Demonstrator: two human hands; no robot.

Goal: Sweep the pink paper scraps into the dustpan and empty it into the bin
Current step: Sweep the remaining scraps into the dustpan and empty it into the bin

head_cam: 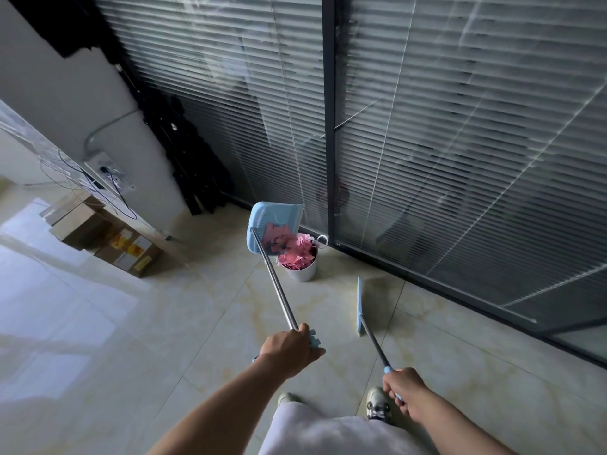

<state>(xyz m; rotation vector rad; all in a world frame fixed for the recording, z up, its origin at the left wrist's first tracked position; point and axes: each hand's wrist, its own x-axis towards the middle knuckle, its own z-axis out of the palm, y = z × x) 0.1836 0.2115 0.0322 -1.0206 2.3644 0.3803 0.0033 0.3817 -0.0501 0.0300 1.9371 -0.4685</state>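
A light blue dustpan (267, 215) on a long metal handle is tipped over a small white bin (303, 270) that stands on the floor by the glass wall. Pink paper scraps (298, 253) fill the bin to its rim, and more pink scraps (277, 234) lie in the tilted pan. My left hand (288, 350) grips the blue end of the dustpan handle. My right hand (404, 387) grips the blue end of a broom handle. The broom head (360, 307), pale blue, rests on the tiles to the right of the bin.
A glass partition with grey blinds (427, 159) runs along the far side behind the bin. Black folded stands (200, 178) lean in the corner. Cardboard boxes (108, 238) sit on the tiled floor (164, 323) at left, under a wall socket with cables. My shoes (377, 405) show at the bottom.
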